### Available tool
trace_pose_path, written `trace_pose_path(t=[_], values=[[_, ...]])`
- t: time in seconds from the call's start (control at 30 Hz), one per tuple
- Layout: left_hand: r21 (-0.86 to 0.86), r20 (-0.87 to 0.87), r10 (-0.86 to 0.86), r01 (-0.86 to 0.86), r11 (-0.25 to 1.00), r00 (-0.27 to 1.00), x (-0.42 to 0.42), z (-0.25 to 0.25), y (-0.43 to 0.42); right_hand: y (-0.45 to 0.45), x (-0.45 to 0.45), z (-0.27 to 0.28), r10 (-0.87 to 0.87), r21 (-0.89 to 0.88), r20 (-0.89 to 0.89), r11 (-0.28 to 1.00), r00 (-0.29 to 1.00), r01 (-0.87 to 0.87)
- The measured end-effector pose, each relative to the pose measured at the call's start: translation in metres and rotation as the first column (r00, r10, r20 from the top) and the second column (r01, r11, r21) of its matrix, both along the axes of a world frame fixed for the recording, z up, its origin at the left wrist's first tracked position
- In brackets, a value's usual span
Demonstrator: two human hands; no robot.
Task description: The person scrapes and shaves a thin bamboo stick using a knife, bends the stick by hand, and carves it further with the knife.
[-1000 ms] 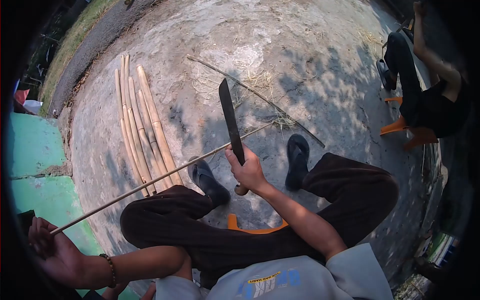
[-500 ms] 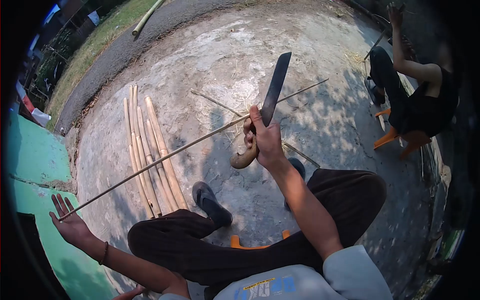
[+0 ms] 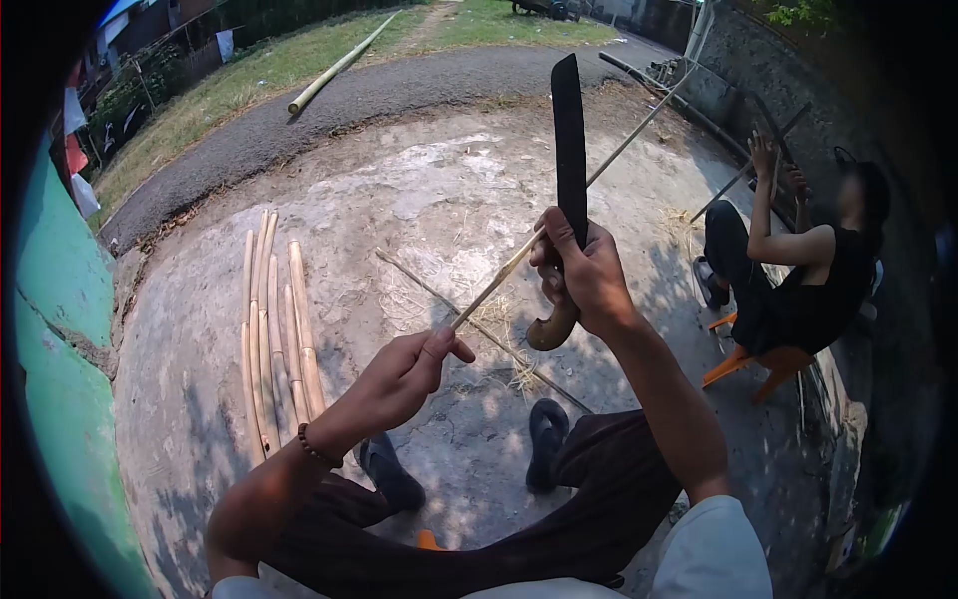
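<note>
My right hand (image 3: 591, 275) is closed round the curved wooden handle (image 3: 552, 327) of a machete (image 3: 570, 140), whose dark blade points up. Its thumb also presses against a long thin bamboo strip (image 3: 496, 284), which crosses behind the blade and runs off to the upper right. Lower and to the left, my left hand (image 3: 399, 377) grips the near end of that strip between thumb and fingers. Part of the strip by my right hand looks paler, as if scraped. Beneath both hands, a thin stick (image 3: 534, 371) lies on the ground among pale shavings (image 3: 519, 344).
Several bamboo lengths (image 3: 299, 339) lie on the concrete at left, beside a green wall (image 3: 65, 349). At right another person (image 3: 818, 270) sits on an orange stool (image 3: 743, 367), holding a blade. A bamboo pole (image 3: 339, 65) lies across the path's far edge.
My left hand has come from the far left, open under the strip's end, to grip the strip near my right hand. The strip has slid far to the upper right. The view has tilted up.
</note>
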State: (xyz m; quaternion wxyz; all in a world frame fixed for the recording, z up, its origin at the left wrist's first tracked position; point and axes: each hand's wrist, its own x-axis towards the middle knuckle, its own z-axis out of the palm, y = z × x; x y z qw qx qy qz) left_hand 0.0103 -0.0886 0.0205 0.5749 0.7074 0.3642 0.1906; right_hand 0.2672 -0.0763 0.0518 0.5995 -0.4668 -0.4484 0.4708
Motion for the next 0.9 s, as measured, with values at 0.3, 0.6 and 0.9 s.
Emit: trace_pose_path(t=[0.3, 0.6, 0.9], values=[[0.050, -0.020, 0.186, -0.184, 0.982, 0.982, -0.011, 0.032, 0.034, -0.026, 0.020, -0.001, -0.155, 0.328, 0.639, 0.941, 0.753, -0.084], [0.047, 0.026, 0.299, -0.300, 0.953, 0.954, 0.036, 0.018, 0.031, -0.035, 0.006, -0.053, -0.247, 0.352, 0.916, 0.874, 0.317, -0.335], [-0.249, -0.190, 0.376, -0.415, 0.875, 0.907, -0.018, -0.043, -0.025, -0.049, -0.010, -0.119, 0.032, 0.193, 0.931, 0.801, 0.362, -0.567]])
